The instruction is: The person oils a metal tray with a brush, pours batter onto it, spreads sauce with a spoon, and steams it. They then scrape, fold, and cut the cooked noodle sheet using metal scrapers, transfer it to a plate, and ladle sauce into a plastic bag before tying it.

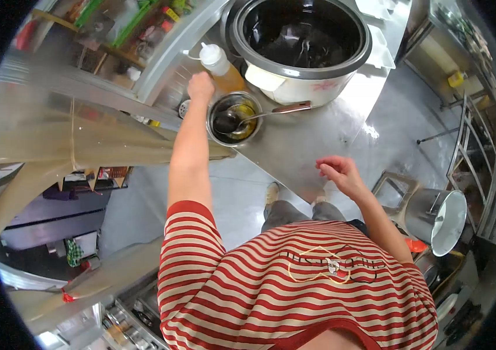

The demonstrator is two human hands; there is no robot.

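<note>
My left hand (201,87) reaches to the steel counter, its fingers closed and mostly hidden from above. Close beside it stands a squeeze bottle (229,77) with a white cap and amber liquid. Whether the hand touches the bottle or holds something small, I cannot make out. A round, perforated lid (184,108) shows partly behind my forearm. Next to the forearm sits a metal bowl (211,129) with yellowish liquid, and a ladle (283,109) rests in it, handle over the rim. Over the counter's front edge hovers my right hand (342,174), fingers loosely bent, thumb apart, nothing in it.
A large cooker (312,87) with a dark inner pot stands at the counter's back. White trays (380,49) lie to its right. On the floor at right is a metal pot (443,221). Shelves with packages (137,35) are at upper left, beside a translucent plastic curtain (44,140).
</note>
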